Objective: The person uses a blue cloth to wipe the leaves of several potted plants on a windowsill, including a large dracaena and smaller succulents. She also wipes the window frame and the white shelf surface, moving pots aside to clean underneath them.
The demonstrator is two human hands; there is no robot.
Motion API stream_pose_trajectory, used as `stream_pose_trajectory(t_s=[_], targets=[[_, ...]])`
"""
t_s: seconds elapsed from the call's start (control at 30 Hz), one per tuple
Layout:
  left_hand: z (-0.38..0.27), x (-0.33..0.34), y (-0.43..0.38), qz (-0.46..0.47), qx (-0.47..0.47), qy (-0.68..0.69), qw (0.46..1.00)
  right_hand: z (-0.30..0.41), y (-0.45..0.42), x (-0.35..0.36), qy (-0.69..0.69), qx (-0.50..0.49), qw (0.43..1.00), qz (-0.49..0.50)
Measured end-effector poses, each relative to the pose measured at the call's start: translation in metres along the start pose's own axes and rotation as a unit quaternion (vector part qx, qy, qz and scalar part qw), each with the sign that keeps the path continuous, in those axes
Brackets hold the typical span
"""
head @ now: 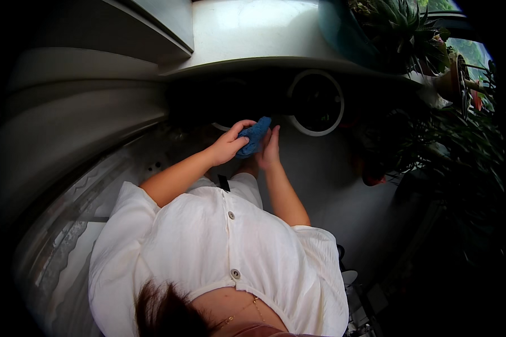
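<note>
My left hand (229, 145) is closed around a crumpled blue cloth (254, 138), its thumb lying across the near side. The cloth is bunched up and held above the floor, in front of my body. On the other side of it, my right hand (270, 148) is upright with its fingers extended and the palm turned towards the cloth. Whether the right palm touches the cloth, I cannot tell.
Ahead runs a white ledge (253, 36), with a cabinet (168, 25) at its left. Below it stands a round white-rimmed container (340, 99), dark inside. A spiky succulent (398, 29) and leafy plants (455, 143) crowd the right. Grey floor (320, 177) lies below.
</note>
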State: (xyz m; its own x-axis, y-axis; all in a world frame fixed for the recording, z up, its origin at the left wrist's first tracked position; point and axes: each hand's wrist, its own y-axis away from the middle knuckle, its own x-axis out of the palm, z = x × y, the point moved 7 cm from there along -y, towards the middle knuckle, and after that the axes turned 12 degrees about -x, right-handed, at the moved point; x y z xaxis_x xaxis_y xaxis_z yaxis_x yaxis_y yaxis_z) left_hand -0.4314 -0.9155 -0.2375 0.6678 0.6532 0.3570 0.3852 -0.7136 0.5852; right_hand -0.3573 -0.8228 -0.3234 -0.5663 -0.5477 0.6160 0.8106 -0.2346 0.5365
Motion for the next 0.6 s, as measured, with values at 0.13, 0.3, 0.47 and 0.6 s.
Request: stream_pose_trajectory(t_s=[0.13,0.3,0.47,0.6], targets=[[0.071,-0.049,0.022,-0.061,-0.219,0.064,0.972,-0.037,0.038,0.024,-0.037,0.084,0.996,0.017],[0.122,-0.087,0.049,-0.053,-0.272,0.146,0.95,-0.08,0.05,0.061,0.07,0.113,0.991,0.023],[0.096,-0.143,0.079,-0.095,-0.269,0.03,0.958,-0.128,0.009,0.084,0.174,0.056,0.98,0.074],[0.069,-0.22,0.085,-0.181,-0.205,-0.172,0.946,-0.145,-0.024,0.112,0.236,0.084,0.964,0.091]])
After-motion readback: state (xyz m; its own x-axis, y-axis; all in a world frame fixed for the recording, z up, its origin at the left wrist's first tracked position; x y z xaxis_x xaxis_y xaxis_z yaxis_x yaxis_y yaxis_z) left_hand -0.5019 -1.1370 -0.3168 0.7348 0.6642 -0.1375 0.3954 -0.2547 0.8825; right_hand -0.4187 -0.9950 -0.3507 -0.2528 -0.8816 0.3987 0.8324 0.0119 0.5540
